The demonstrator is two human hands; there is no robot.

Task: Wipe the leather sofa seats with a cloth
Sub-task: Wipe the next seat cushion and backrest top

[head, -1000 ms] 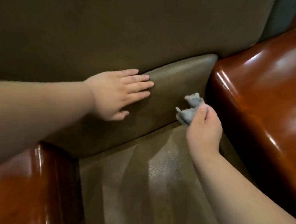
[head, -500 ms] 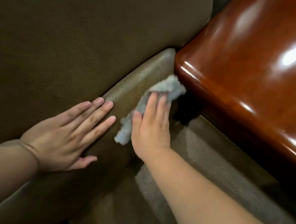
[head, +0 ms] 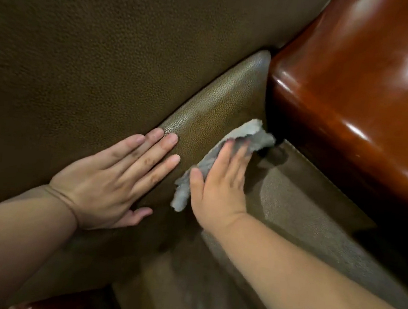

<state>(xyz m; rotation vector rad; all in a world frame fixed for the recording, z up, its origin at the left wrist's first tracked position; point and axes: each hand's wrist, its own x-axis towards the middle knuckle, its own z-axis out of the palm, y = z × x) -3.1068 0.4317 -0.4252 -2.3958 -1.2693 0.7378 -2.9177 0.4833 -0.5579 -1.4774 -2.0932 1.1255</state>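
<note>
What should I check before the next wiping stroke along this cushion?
1. Cloth pressed under the right hand against the lower cushion: ok.
2. Left hand flat on the cushion, apart from the cloth: ok.
3. Cloth spread flat: not ok, it is bunched, with its ends sticking out.
4. Gap beside the wooden armrest wiped: cannot tell, too dark.
5. Seat wiped: cannot tell.

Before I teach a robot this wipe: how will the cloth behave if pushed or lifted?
Probably floppy: the cloth bunches and a ragged end droops below the right hand. Likely light: that flat hand alone pins it against the cushion. Pushed, it may crumple rather than slide evenly.
</note>
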